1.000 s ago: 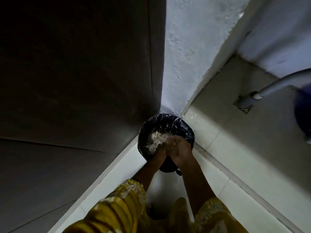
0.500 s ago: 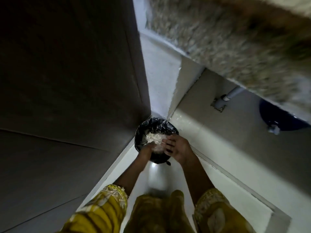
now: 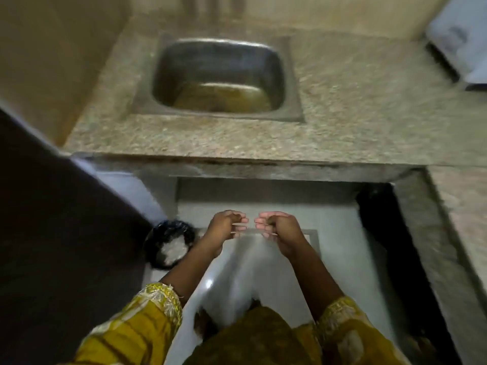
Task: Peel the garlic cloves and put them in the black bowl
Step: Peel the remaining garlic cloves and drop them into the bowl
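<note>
Neither garlic cloves nor a black bowl appear in the head view. My left hand [image 3: 227,225] and my right hand [image 3: 276,229] hang side by side in front of me, a small gap between them, fingers loosely curled toward each other and holding nothing. Down at the lower left stands a small bin lined with a black bag [image 3: 160,234]. A heap of pale garlic peels [image 3: 172,250] lies inside it. My yellow patterned sleeves fill the bottom of the frame. The picture is blurred by motion.
A steel sink [image 3: 287,75] is set in the speckled granite counter [image 3: 355,122] ahead. A dark panel [image 3: 52,233] fills the left side. A dark gap [image 3: 382,219] opens under the counter on the right. White floor tiles [image 3: 340,246] lie below my hands.
My hands have left the bin and come up empty in front of me. The view has swung up from the bin in the corner to the sink and counter.
</note>
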